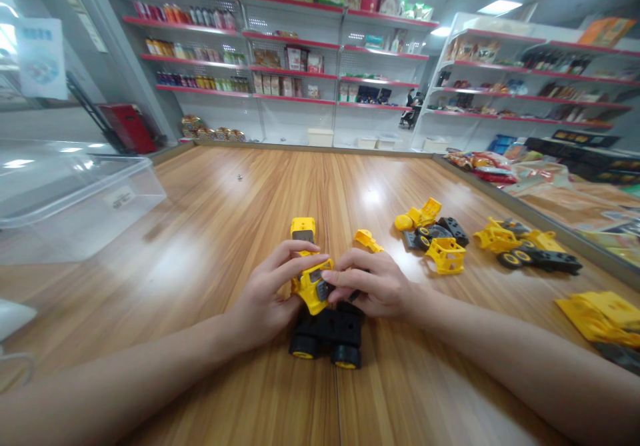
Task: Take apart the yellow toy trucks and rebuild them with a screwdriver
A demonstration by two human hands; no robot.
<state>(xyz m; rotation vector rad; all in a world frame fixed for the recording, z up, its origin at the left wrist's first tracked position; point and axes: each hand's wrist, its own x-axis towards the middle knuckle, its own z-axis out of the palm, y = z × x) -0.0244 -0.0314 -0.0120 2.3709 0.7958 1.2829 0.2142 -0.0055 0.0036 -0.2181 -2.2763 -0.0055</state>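
Observation:
My left hand (273,286) is closed around a yellow toy vehicle cab (313,293) with grey parts, which is tilted. At the cab's right side, my right hand (373,281) has thumb and fingers pinched together against a grey part; whatever else they grip is hidden. Just beneath both hands stands a black toy chassis (327,329) on black wheels with yellow hubs. Beyond my left fingers lies a yellow and grey toy piece (303,228). A small yellow toy part (369,239) rests on the table behind my right hand.
More yellow and black toy vehicle parts (445,254) lie to the right, with another group (530,246) farther over and yellow pieces (600,316) near the right edge. A clear plastic bin (75,213) is at left. Stocked shelves (290,43) stand behind the wooden table (225,399).

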